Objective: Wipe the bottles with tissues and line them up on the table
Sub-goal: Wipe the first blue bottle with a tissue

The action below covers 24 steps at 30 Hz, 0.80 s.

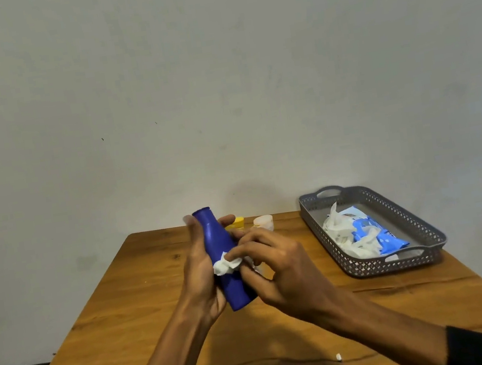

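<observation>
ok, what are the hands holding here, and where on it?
Left hand grips the blue bottle around its body, neck pointing up and away. Right hand pinches a crumpled white tissue against the bottle's middle.

Blue bottle (pixel 228 265) tilted mid-frame above wooden table (pixel 132 339), left hand (pixel 203 281) gripping it, right hand (pixel 277 267) pinching white tissue (pixel 225 266) against it, two capped bottles (pixel 252 223) behind, grey basket (pixel 422 230) with wipes pack (pixel 376 235) at right
</observation>
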Motion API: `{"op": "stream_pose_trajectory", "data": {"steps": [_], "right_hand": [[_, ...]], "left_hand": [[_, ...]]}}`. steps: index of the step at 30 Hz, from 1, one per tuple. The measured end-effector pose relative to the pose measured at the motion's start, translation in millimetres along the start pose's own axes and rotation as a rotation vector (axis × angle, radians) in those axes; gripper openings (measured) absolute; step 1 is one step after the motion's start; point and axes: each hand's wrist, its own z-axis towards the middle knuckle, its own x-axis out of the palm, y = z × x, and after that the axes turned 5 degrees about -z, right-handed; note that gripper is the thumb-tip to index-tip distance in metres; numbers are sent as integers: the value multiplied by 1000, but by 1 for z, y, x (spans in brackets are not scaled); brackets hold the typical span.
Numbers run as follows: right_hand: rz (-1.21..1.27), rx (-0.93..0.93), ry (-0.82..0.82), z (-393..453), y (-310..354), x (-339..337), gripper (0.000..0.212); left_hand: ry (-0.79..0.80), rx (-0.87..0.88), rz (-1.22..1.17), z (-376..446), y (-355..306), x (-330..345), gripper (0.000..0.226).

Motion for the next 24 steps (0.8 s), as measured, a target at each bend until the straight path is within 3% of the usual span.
{"op": "stream_pose_trajectory", "data": {"steps": [3, 8, 11, 17, 24], "right_hand": [[-27, -24, 17, -7, 6, -2, 24], [-44, -69, 23, -14, 1, -11, 22], [-40, -25, -39, -8, -3, -12, 22], [-178, -199, 17, -15, 4, -5, 24], [-70, -35, -127, -6, -4, -4, 22]], "left_hand": [[-62, 59, -102, 4, -7, 3, 55], [-164, 136, -227, 7, -15, 2, 43], [-231, 118, -330, 10, -12, -1, 41], [-380, -2, -495, 20, -7, -6, 46], [-509, 19, -455, 22, -4, -9, 42]]}}
